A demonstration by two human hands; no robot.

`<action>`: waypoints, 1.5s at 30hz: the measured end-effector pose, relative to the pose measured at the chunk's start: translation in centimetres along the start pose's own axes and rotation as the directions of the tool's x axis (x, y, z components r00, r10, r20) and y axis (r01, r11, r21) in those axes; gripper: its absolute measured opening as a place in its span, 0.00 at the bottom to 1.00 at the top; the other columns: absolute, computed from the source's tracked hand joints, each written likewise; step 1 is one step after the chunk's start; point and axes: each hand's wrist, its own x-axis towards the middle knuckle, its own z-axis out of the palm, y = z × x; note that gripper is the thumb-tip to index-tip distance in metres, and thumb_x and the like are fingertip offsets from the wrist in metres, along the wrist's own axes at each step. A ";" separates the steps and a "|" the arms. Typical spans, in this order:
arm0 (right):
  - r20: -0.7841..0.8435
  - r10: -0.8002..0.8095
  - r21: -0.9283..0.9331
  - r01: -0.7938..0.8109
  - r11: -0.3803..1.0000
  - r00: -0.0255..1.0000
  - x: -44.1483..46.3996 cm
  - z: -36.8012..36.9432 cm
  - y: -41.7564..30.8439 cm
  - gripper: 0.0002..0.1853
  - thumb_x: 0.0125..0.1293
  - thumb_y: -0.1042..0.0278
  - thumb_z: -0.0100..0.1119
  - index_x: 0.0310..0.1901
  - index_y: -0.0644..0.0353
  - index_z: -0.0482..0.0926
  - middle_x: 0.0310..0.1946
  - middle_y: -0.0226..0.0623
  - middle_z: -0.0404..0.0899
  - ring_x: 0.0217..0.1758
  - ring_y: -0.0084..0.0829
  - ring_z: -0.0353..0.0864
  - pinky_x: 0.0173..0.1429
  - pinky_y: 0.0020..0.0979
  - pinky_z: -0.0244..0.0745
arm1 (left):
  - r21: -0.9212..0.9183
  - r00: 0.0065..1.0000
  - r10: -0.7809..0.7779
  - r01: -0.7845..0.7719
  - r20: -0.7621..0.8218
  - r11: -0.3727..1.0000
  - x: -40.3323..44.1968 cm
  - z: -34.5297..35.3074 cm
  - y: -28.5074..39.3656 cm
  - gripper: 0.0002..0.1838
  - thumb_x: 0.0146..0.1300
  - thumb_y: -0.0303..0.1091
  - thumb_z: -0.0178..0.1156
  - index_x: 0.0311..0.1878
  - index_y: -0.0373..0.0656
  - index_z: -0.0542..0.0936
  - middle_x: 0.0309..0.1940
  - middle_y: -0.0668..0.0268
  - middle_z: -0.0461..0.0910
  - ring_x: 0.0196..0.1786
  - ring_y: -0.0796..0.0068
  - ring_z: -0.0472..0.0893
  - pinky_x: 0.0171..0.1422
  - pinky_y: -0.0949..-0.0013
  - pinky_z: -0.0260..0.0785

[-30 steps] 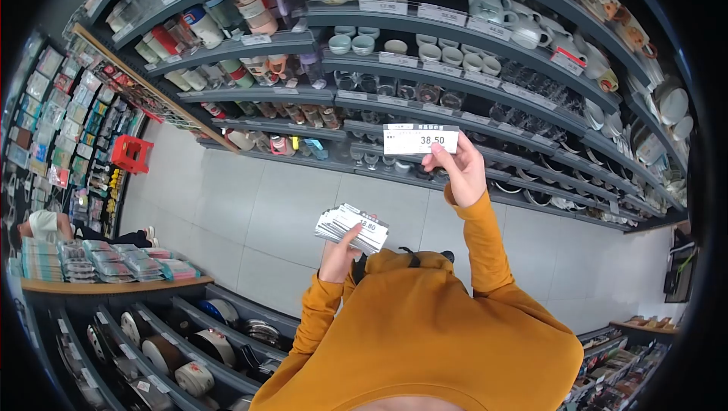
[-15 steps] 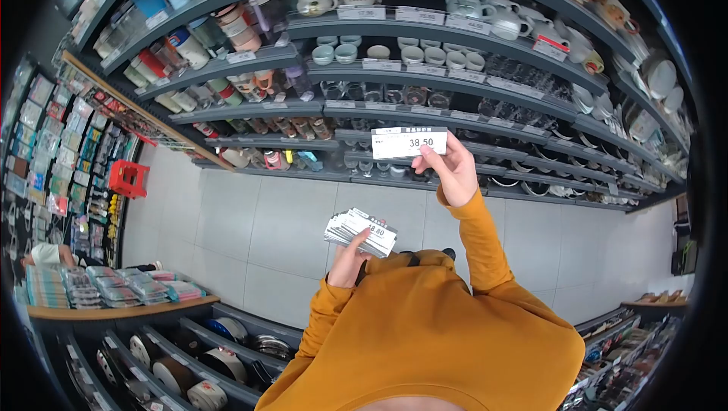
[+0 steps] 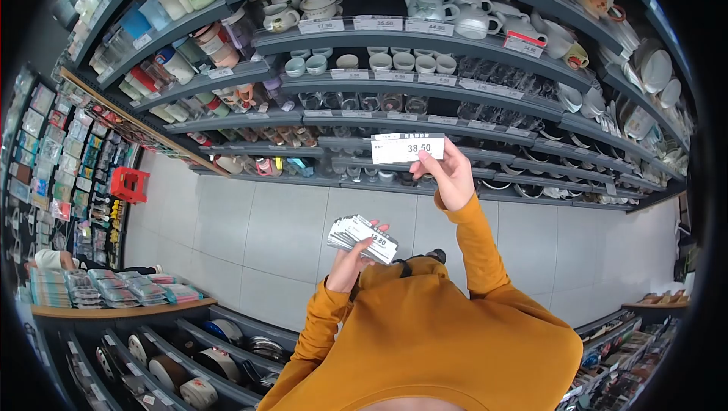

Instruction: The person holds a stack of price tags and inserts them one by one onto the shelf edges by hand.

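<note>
A white price tag (image 3: 398, 150) reading 38.50 is pinched at its right end by my right hand (image 3: 453, 177), held up in front of the lower shelves. Lower down, my left hand (image 3: 350, 265) is closed around a fanned stack of price tags (image 3: 356, 230), its thumb pressing on the top one, which shows 18.80. The two hands are well apart. In front of me, shelf rails carry similar tags below teapots (image 3: 432, 3), small bowls (image 3: 404, 61) and drinking glasses (image 3: 392, 101).
Grey tiled floor (image 3: 288, 221) runs between the shelf rows. A red stool (image 3: 129, 184) stands at the left near a rack of packaged goods (image 3: 47, 145). Behind me at lower left are pans on racks (image 3: 220, 363) and stacked packets (image 3: 114, 288). A person (image 3: 57, 261) is partly visible at far left.
The shelves have shifted left and slightly down in view. Both hands keep hold of the same tags, and the left one sits slightly lower.
</note>
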 end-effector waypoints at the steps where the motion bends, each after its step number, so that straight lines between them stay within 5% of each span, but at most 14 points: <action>1: 0.003 -0.002 0.009 0.002 1.000 1.000 -0.1 -0.9 -0.2 0.08 0.70 0.74 0.53 0.47 0.66 0.72 0.34 0.36 0.80 0.34 0.21 0.78 0.41 0.24 0.74 | 0.004 1.000 0.005 -0.005 -0.007 1.000 0.3 0.6 -0.4 0.24 0.67 0.33 0.51 0.65 0.41 0.65 0.61 0.59 0.74 0.52 0.78 0.79 0.39 0.78 0.67; 4: 0.009 -0.023 0.036 0.022 0.999 1.000 -0.4 -3.7 -1.8 0.21 0.69 0.77 0.51 0.62 0.66 0.63 0.36 0.40 0.80 0.34 0.23 0.79 0.39 0.24 0.75 | 0.005 0.999 0.011 -0.010 -0.030 1.000 1.5 3.1 -2.0 0.24 0.67 0.33 0.51 0.65 0.41 0.65 0.61 0.60 0.74 0.53 0.78 0.79 0.40 0.78 0.66; 7: -0.013 -0.021 0.037 0.021 0.999 1.000 -0.7 -7.8 -3.0 0.24 0.69 0.77 0.50 0.66 0.63 0.59 0.36 0.41 0.80 0.34 0.24 0.81 0.39 0.23 0.75 | -0.032 1.000 -0.001 0.001 -0.028 1.000 3.7 6.1 -4.3 0.24 0.66 0.34 0.51 0.65 0.42 0.65 0.61 0.61 0.74 0.53 0.79 0.78 0.40 0.80 0.65; 15: -0.106 0.112 -0.034 -0.116 0.993 0.988 -1.5 -18.6 -4.2 0.14 0.66 0.77 0.57 0.51 0.63 0.67 0.41 0.41 0.80 0.37 0.22 0.79 0.38 0.23 0.75 | -0.108 0.997 -0.064 0.068 0.038 0.992 7.4 17.2 -7.6 0.22 0.66 0.34 0.52 0.63 0.44 0.67 0.60 0.61 0.75 0.53 0.80 0.77 0.44 0.77 0.66; 22: -0.117 -0.067 -0.199 0.043 0.979 0.991 1.1 -23.8 -7.1 0.14 0.63 0.79 0.60 0.49 0.65 0.70 0.44 0.38 0.78 0.46 0.25 0.80 0.43 0.23 0.79 | -0.070 0.990 -0.095 0.102 0.100 0.992 9.8 21.4 -9.8 0.22 0.67 0.34 0.50 0.63 0.43 0.67 0.60 0.61 0.75 0.51 0.80 0.79 0.41 0.80 0.67; 26: 0.051 -0.307 -0.605 0.274 0.748 0.950 6.6 -24.5 -10.9 0.10 0.64 0.72 0.60 0.45 0.65 0.78 0.39 0.39 0.83 0.42 0.26 0.83 0.46 0.26 0.77 | -0.014 0.989 -0.093 0.095 0.113 0.995 10.8 22.2 -8.9 0.21 0.67 0.35 0.50 0.63 0.43 0.67 0.60 0.61 0.75 0.51 0.79 0.79 0.41 0.79 0.68; 30: 0.180 -0.570 -0.729 0.498 0.470 0.802 14.6 -24.2 -12.3 0.07 0.64 0.68 0.60 0.42 0.60 0.80 0.36 0.41 0.84 0.40 0.36 0.85 0.44 0.30 0.76 | -0.010 0.994 -0.050 0.051 0.093 0.999 11.4 22.7 -7.8 0.21 0.67 0.35 0.50 0.63 0.43 0.67 0.60 0.61 0.75 0.50 0.79 0.79 0.40 0.78 0.67; 33: 0.256 -0.586 -0.768 0.530 0.359 0.768 19.2 -23.6 -12.8 0.06 0.64 0.66 0.59 0.40 0.56 0.78 0.35 0.37 0.84 0.39 0.40 0.84 0.41 0.34 0.76 | -0.030 0.998 -0.016 0.018 0.066 0.999 11.6 22.7 -7.6 0.21 0.67 0.34 0.51 0.63 0.43 0.67 0.60 0.61 0.75 0.51 0.79 0.78 0.41 0.78 0.66; 36: 0.254 -0.358 -0.848 0.385 0.365 0.899 21.6 -23.0 -12.8 0.06 0.65 0.64 0.57 0.41 0.52 0.78 0.35 0.36 0.84 0.39 0.41 0.84 0.40 0.35 0.76 | -0.077 0.999 -0.001 0.004 0.035 0.997 11.5 22.7 -8.1 0.22 0.66 0.34 0.51 0.63 0.43 0.67 0.60 0.61 0.75 0.51 0.79 0.78 0.42 0.78 0.66; 41: 0.297 -0.302 -0.859 0.391 0.330 0.906 23.6 -23.8 -10.6 0.09 0.66 0.61 0.56 0.46 0.48 0.77 0.39 0.35 0.84 0.41 0.44 0.82 0.45 0.39 0.76 | -0.110 0.999 0.004 -0.008 -0.033 0.994 11.0 22.0 -8.8 0.21 0.67 0.34 0.50 0.63 0.44 0.66 0.61 0.61 0.74 0.53 0.78 0.77 0.44 0.75 0.67; 45: 0.356 -0.300 -0.839 0.444 0.316 0.885 23.7 -23.8 -10.3 0.09 0.67 0.61 0.56 0.45 0.51 0.78 0.36 0.35 0.84 0.38 0.37 0.84 0.44 0.34 0.76 | -0.116 0.998 0.009 -0.016 -0.063 0.993 11.1 21.5 -8.7 0.21 0.67 0.34 0.49 0.63 0.44 0.66 0.61 0.62 0.75 0.53 0.78 0.77 0.45 0.75 0.67</action>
